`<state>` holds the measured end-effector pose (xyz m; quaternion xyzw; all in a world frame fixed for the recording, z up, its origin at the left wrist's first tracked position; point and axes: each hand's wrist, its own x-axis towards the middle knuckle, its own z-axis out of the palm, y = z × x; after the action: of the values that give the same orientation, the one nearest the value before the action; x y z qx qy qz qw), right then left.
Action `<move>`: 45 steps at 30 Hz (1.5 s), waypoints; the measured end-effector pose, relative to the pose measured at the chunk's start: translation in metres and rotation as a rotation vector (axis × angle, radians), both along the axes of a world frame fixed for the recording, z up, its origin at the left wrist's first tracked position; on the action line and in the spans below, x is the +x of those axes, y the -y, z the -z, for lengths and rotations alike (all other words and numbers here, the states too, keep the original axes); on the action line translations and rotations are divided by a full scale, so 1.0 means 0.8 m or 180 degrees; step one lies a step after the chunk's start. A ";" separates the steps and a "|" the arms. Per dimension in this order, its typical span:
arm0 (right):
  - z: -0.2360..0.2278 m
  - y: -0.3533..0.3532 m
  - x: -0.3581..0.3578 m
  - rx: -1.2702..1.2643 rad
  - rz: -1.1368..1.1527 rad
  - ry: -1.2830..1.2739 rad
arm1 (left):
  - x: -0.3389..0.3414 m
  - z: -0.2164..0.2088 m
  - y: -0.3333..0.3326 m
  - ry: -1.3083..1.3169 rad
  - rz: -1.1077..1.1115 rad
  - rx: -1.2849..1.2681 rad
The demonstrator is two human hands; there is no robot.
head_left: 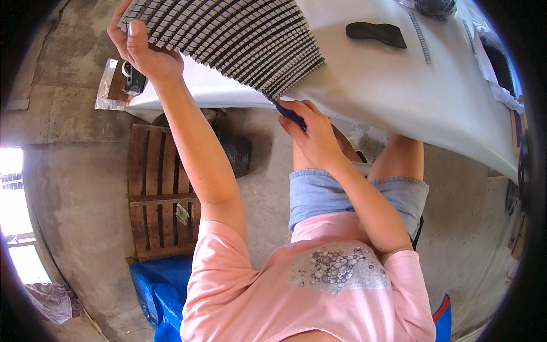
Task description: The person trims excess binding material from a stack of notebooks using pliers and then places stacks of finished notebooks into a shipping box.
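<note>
A flexible sheet of small pale squares in rows on black strips is held up at the table's near left edge, and its upper part runs out of view. My left hand grips the sheet's left edge, thumb upright on the near side and some fingers hidden behind. My right hand is closed around a slim dark blue handle, whose tip meets the sheet's lower corner. What kind of tool it belongs to cannot be made out.
A white-covered table bears a black curved piece, a narrow strip of small links and a dark bundle in clear plastic. At its left end stands a black tape dispenser. Below are a wooden pallet and blue tarp.
</note>
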<state>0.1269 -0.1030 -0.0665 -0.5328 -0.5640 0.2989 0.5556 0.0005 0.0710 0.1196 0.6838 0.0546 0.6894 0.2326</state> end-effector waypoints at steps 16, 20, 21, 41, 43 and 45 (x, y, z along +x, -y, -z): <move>-0.008 0.014 0.017 0.0657 0.0786 0.1754 | -0.002 -0.001 -0.005 0.0054 0.0009 -0.0005; -0.009 0.011 0.014 0.0706 0.0766 0.1801 | -0.006 0.000 -0.008 0.0068 0.0151 -0.0042; -0.010 0.010 0.014 0.0747 0.0796 0.1855 | -0.007 0.000 -0.008 0.0065 0.0144 -0.0044; -0.004 -0.008 0.012 -0.0004 -0.0075 -0.0554 | -0.013 0.000 -0.012 0.0010 0.0217 -0.0098; -0.017 -0.008 0.021 -0.1398 -0.0899 -0.2378 | -0.016 0.000 -0.010 0.0016 0.0166 -0.0084; -0.014 -0.008 0.019 -0.1336 -0.0877 -0.2073 | -0.016 -0.003 -0.006 0.0017 0.0110 -0.0069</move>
<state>0.1421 -0.0963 -0.0551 -0.4316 -0.3516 0.6321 0.5391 -0.0123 0.0761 0.1219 0.6803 0.0496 0.6865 0.2519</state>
